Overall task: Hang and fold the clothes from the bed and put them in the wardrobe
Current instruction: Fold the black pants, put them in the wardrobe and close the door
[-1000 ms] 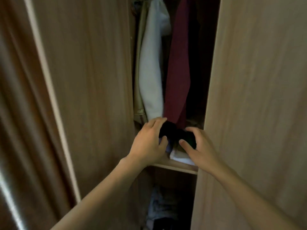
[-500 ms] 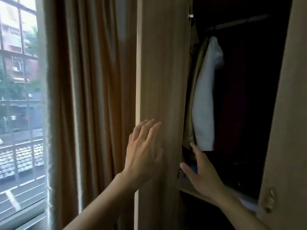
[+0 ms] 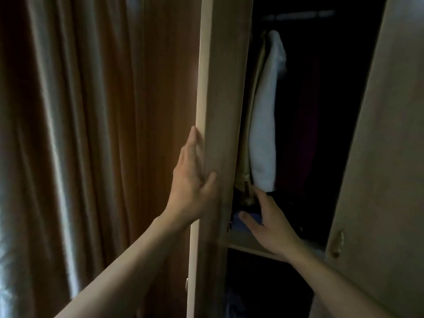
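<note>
Nearest the camera, two bare forearms rise from the bottom edge of the frame toward the middle. At centre left, the left hand [image 3: 191,189] grasps the pale edge of the light wooden left wardrobe door [image 3: 216,111]: its fingers [image 3: 193,143] lie along the outer face of the door and the thumb wraps round onto the inner side. At centre right, slightly lower, the right hand [image 3: 268,223] reaches into the wardrobe opening with relaxed, spread fingers [image 3: 261,196] that hold nothing; the thumb lies over a folded blue cloth [image 3: 241,222] on the light wooden shelf [image 3: 243,243], and the forefinger points up toward the hem of the hanging clothes. Dark folded clothes [image 3: 296,216] lie on the same shelf just right of this hand, too dim to tell apart.

Below the shelf, in the lower middle of the frame, a dark compartment holds some bluish fabric [image 3: 231,301], barely visible. At the right edge stands the light wooden right wardrobe door [image 3: 378,157], with a small metal handle [image 3: 337,245] at its lower inner edge.

Farther in, a white hanging garment [image 3: 263,125] hangs beside a beige hanging garment [image 3: 246,171] near the left door, with a dark maroon garment [image 3: 305,134] to their right under a dim clothes rail [image 3: 300,16] at the top. Filling the left half of the frame, behind the left door, hangs a brown satin curtain [image 3: 80,134].
</note>
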Available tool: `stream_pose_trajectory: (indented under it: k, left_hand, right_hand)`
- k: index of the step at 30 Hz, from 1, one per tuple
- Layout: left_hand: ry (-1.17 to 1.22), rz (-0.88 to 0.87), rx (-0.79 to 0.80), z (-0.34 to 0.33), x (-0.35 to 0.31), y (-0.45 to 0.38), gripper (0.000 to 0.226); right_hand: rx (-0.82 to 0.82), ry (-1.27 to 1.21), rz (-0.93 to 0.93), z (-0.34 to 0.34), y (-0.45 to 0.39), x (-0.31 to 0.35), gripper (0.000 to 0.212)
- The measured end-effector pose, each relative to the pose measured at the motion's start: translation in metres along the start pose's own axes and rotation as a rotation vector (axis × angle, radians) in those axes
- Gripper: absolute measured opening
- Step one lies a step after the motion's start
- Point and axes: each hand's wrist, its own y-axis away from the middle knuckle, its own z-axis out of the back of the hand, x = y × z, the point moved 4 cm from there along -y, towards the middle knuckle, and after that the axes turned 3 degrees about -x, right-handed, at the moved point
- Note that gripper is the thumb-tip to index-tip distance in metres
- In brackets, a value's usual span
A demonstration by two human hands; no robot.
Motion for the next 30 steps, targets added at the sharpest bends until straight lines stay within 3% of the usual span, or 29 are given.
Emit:
stream_pose_trajectory:
  k: [8, 15, 23, 30]
  left_hand:
    - [0.231, -0.082, -0.03, -0.016, -0.012, 0.004, 0.056]
    - [0.252, -0.173, 0.034, -0.057, -0.033, 0.011, 0.057]
    - [0.138, -0.24, 0.098, -0.112, -0.066, 0.01, 0.059]
    - [0.213, -0.203, 0.214, -0.152, -0.076, 0.008, 0.051]
  right_hand:
    - [-0.043, 0.07, -0.085, 0.031, 0.006, -0.037, 0.081]
    - [-0.023, 0.063, -0.086, 0.061, 0.016, -0.062, 0.084]
    - [0.135, 0.055, 0.201, 0.091, 0.037, -0.022, 0.092]
    - [0.162, 0.065, 0.143, 0.11, 0.054, -0.045, 0.096]
